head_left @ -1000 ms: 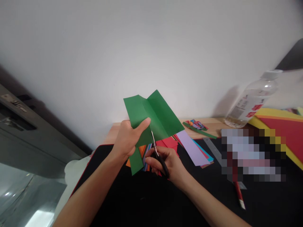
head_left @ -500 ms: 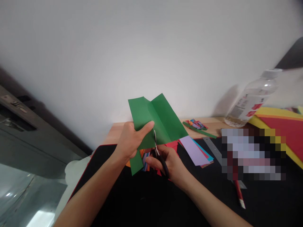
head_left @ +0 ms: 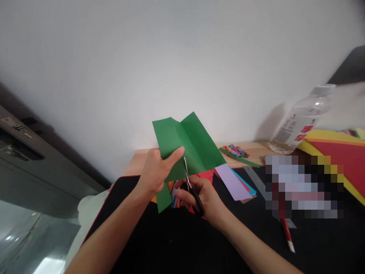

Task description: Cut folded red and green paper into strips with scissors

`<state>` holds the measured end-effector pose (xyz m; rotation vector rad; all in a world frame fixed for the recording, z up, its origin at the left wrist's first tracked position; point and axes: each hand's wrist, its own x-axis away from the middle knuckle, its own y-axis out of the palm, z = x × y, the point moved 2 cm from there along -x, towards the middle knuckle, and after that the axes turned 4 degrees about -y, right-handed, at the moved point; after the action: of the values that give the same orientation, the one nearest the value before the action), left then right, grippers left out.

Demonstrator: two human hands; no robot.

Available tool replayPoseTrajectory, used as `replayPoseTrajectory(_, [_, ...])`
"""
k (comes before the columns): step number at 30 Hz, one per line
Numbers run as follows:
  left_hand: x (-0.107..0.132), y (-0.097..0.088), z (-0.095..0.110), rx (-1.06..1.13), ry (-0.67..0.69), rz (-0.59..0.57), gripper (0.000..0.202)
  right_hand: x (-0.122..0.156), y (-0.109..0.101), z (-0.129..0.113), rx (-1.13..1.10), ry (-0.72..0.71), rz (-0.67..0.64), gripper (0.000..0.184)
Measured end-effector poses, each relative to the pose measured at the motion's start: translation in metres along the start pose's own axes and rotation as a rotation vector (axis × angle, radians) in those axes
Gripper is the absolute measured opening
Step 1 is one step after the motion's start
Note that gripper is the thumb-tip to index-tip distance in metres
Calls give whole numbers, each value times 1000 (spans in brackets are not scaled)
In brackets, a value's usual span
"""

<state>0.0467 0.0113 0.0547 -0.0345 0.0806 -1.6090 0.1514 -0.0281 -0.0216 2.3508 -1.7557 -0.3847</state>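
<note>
Onscreen, my left hand (head_left: 155,171) pinches the green sheet (head_left: 189,142), worktop (head_left: 138,161) below it; my right hand (head_left: 210,196) grips scissors (head_left: 188,184) at its lower edge. It looks mostly uncut; strips (head_left: 233,183) right of it seem done.

A black mat (head_left: 171,243) covers most of the wooden worktop (head_left: 139,158), running beneath both hands. Below the left grip (head_left: 155,171) lies a green strip (head_left: 163,199). Right of the right grip (head_left: 207,198) lie stacked strips (head_left: 232,182), purple uppermost, then a ruler (head_left: 253,179). Beyond that grip, scraps (head_left: 238,150) sit on the wood; farther right stands a bottle (head_left: 302,120).
</note>
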Motion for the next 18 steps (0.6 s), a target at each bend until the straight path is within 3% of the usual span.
replayPoseTrajectory(18, [2, 1, 2, 8, 7, -8, 26, 0, 0, -4, 32, 6, 4, 45])
